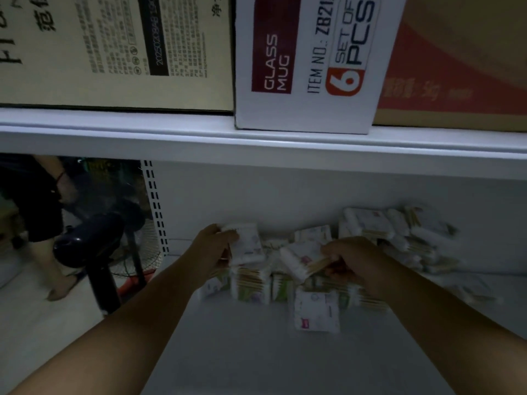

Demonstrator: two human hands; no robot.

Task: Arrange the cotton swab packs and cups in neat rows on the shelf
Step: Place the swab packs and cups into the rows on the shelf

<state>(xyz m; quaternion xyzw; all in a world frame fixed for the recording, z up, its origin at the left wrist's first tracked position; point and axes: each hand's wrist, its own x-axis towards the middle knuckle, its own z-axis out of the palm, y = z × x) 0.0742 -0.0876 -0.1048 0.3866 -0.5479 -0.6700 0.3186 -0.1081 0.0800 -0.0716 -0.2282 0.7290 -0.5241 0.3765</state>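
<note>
Reaching into the lower shelf (256,352) with both hands, we're mid-sort on the swabs. Our left hand (212,248) has its fingers pinched around one white cotton swab pack (247,243), held upright at about 11 o'clock from the pile. Our right hand (352,259) is curled tight on another pack (299,262), tilted, wooden sticks poking out by the fingertips. Everything else is a messy heap of packs (393,235) running off toward 2 o'clock against the back wall, plus a few standing ones (253,283) just below our hands. One pack (316,312) lies closest to us at 6 o'clock. Up top sits a glass mug box (308,67)
</note>
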